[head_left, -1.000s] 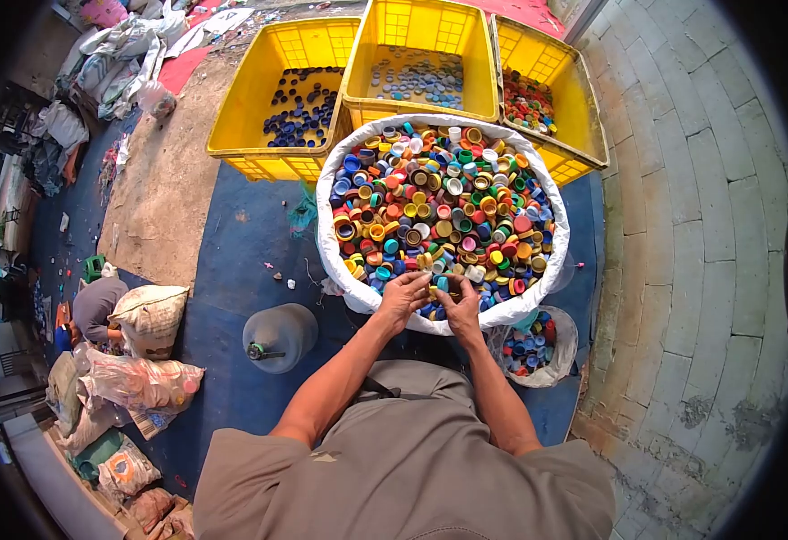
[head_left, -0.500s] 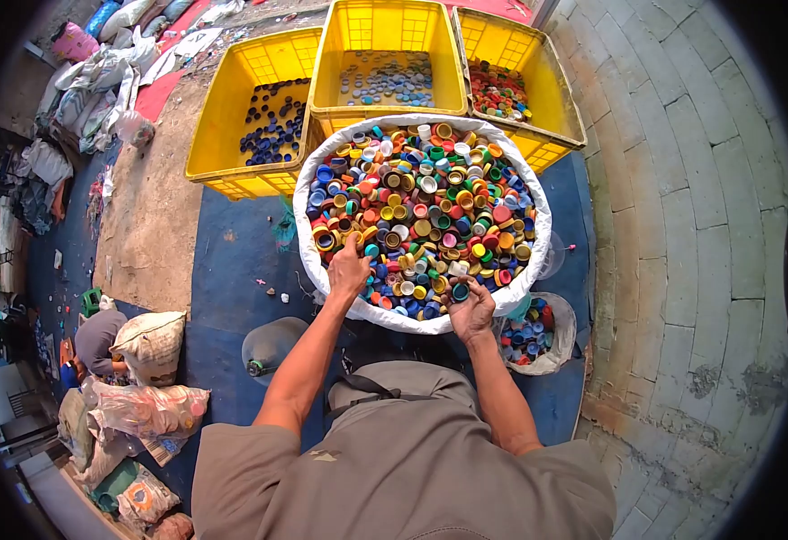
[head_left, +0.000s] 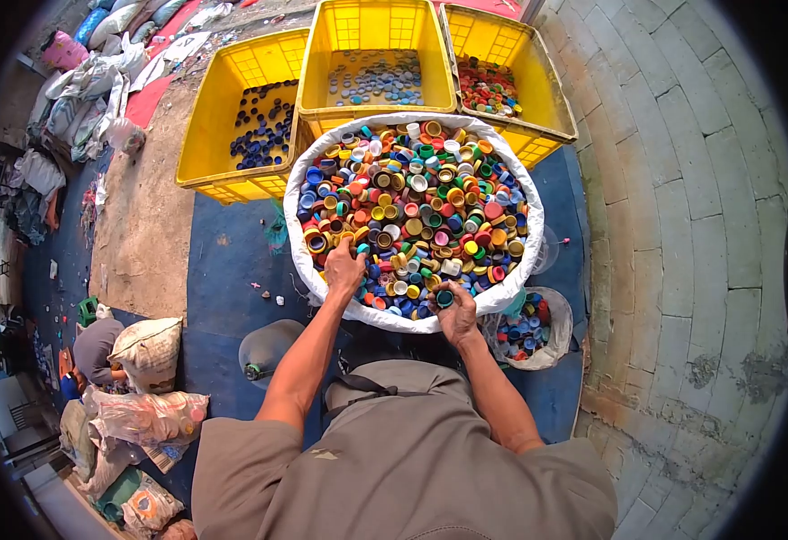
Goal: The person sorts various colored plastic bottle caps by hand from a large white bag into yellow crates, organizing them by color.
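A round white-rimmed sack (head_left: 534, 216) full of mixed coloured bottle caps (head_left: 412, 202) stands in front of me. My left hand (head_left: 344, 270) is at the near left of the pile, fingers bent down onto the caps near a yellow one; what its fingertips grip, if anything, is too small to tell. Near the front rim, my right hand (head_left: 455, 310) is turned palm up and holds a dark green cap (head_left: 445, 298) in its curled fingers.
Behind the sack are three yellow crates with dark blue caps (head_left: 263, 126), light blue caps (head_left: 380, 81) and red caps (head_left: 489, 87). A smaller sack (head_left: 552, 346) stands at right, a big bottle (head_left: 268, 351) at left. Another person (head_left: 97, 349) crouches at far left beside stuffed bags.
The view has shifted slightly. My right hand has moved a little left along the near rim, still with the green cap. My left hand stays on the pile.
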### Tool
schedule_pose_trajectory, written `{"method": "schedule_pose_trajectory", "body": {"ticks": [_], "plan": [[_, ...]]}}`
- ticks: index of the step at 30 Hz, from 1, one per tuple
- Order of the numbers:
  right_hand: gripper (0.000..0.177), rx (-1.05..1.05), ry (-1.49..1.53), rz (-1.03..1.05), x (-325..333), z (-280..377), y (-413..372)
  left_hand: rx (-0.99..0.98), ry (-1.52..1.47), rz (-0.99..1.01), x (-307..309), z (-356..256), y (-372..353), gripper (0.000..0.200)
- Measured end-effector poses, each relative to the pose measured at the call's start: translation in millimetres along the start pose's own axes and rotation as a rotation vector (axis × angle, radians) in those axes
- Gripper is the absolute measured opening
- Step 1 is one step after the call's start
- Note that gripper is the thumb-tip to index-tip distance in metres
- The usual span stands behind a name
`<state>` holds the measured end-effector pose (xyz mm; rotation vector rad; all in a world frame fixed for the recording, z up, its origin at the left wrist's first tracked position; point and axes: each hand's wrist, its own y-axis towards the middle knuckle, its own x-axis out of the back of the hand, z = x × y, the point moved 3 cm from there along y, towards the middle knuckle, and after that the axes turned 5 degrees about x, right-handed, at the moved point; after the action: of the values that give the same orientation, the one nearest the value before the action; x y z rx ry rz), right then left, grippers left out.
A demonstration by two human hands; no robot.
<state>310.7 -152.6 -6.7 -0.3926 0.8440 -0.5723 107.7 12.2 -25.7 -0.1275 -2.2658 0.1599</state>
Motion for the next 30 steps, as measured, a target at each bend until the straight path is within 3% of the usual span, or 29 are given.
{"method": "schedule_pose_trajectory", "body": {"ticks": [4,5,6,9,12,17,21,30], "plan": [[0.022,-0.024,-0.239,0.005,-12,-3,5,0.176,-0.573,0.065,26,-3,-7,0.052],[0.023,-0.039,-0.381,-0.015,-18,-4,7,0.250,-0.946,0.188,25,5,-8,0.047],[0.027,-0.055,-0.558,0.022,-14,-10,13,0.330,-1.089,0.283,37,1,-10,0.043],[0.031,0.300,-1.103,0.173,-52,-11,13,0.426,-1.515,0.367,63,2,-22,0.031],[0.034,0.363,-1.076,0.358,-70,-37,27,0.508,-1.809,0.334,73,17,-38,0.028],[0.039,0.388,-1.252,0.453,-97,-67,41,0.621,-1.913,0.244,75,38,-61,0.017],[0.041,0.399,-1.389,0.482,-112,-77,46,0.690,-1.559,0.198,65,58,-74,0.011],[0.043,0.365,-1.370,0.469,-103,-86,59,0.695,-1.392,0.231,59,43,-79,0.017]]}}
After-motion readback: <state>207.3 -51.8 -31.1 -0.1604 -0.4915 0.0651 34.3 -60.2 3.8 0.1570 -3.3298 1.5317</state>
